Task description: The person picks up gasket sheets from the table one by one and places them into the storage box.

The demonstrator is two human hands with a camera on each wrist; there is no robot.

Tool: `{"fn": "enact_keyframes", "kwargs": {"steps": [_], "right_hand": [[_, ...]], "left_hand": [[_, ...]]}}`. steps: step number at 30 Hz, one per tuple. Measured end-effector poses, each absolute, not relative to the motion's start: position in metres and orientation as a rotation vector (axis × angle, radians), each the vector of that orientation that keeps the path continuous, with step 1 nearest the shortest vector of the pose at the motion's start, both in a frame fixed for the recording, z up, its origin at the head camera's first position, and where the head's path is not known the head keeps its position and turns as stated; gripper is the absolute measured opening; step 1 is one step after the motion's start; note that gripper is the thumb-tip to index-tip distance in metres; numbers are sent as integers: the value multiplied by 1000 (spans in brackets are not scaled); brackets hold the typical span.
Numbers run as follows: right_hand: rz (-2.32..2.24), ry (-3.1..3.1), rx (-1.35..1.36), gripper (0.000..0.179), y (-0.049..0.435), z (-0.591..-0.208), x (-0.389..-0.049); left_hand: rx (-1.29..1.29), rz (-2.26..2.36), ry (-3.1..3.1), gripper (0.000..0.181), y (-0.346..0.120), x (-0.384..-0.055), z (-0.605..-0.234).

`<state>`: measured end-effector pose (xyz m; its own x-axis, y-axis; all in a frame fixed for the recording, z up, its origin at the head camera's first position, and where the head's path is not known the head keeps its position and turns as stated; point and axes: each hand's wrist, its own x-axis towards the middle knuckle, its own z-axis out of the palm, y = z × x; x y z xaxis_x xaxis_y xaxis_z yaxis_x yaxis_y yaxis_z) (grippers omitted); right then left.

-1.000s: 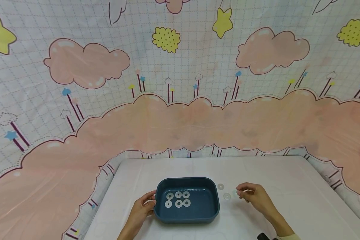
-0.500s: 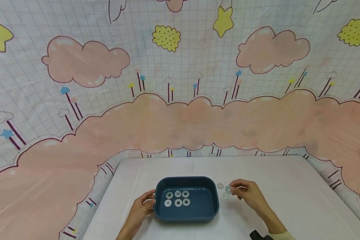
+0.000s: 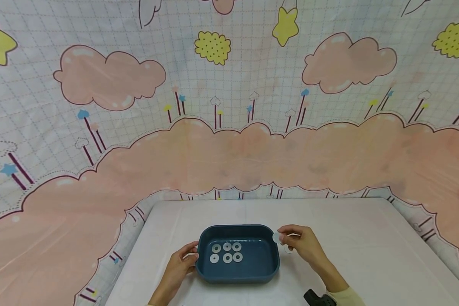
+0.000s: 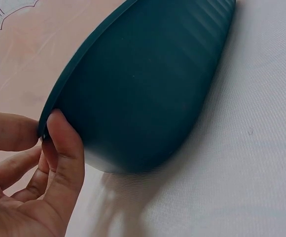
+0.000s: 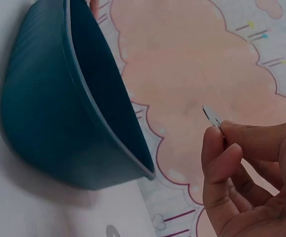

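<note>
A dark blue rectangular basin (image 3: 258, 257) stands on the white table. Its left rim is pinched between thumb and fingers of my left hand (image 3: 177, 267), and the left wrist view shows the thumb over the rim with a finger against the outer wall (image 4: 138, 94). Several flat washers (image 3: 224, 258) lie inside in two rows, towards the left. By the right rim my right hand (image 3: 306, 245) pinches a thin, pale washer (image 3: 276, 237) between thumb and fingertip; the right wrist view shows this washer (image 5: 211, 115) edge-on, apart from the basin.
Beside the basin on the right, a loose washer (image 3: 288, 250) lies on the table, partly covered by my right hand. A black device (image 3: 319, 298) is at my right wrist. Behind the white table (image 3: 348, 221) hangs a patterned cloth (image 3: 245, 159) with clouds and stars.
My right hand has moved left with the washer, from beyond the loose washers to the basin's right rim. The left hand and basin stay in place.
</note>
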<state>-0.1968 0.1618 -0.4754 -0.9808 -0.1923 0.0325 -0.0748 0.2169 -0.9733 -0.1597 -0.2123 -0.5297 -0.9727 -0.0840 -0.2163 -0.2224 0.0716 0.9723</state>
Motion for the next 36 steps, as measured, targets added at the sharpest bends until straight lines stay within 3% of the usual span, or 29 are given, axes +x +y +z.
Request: {"fn": "enact_keyframes", "kwargs": {"steps": [36], "right_hand": [[-1888,2006,-313,21,71,-486,-209]], "left_hand": [[-308,2047,2238,46,-211,-158,-527]]}}
